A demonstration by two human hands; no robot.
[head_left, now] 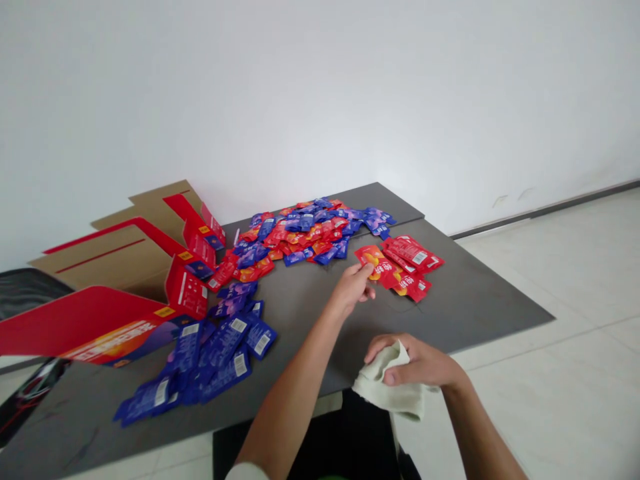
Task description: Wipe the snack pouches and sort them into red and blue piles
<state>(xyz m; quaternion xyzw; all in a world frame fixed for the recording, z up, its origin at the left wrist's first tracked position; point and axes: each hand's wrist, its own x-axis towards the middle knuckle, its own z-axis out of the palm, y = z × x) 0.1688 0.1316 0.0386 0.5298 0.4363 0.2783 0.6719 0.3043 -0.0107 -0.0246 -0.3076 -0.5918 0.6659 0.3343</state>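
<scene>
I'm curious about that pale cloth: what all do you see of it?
The cloth is off-white with a faint green tinge and looks like soft, plain fabric. It is folded and bunched, one pointed corner sticking up, the rest drooping below. The person's right hand grips it by the near edge of the grey table; whether it touches the table is unclear.

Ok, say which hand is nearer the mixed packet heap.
Left: the left hand holds a red packet in front of the mixed heap; the right hand, holding pale cloth, is farther off, by the near table edge.
</scene>
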